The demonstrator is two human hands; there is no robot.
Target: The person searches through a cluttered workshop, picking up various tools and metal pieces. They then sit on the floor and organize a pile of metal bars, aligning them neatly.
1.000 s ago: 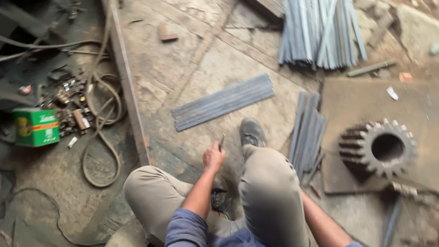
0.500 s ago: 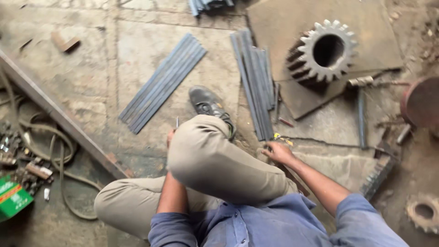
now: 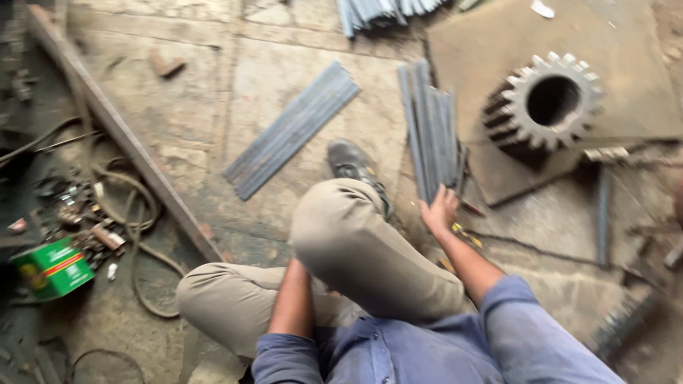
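Head view: right hand at the near end of the grey metal strips beside the gear, fingers touching them, grip unclear; left hand hidden behind the knee.

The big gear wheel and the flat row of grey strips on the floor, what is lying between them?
In the head view, a bundle of grey metal strips lies between the gear wheel and the flat row of strips. The right hand rests at its near end.
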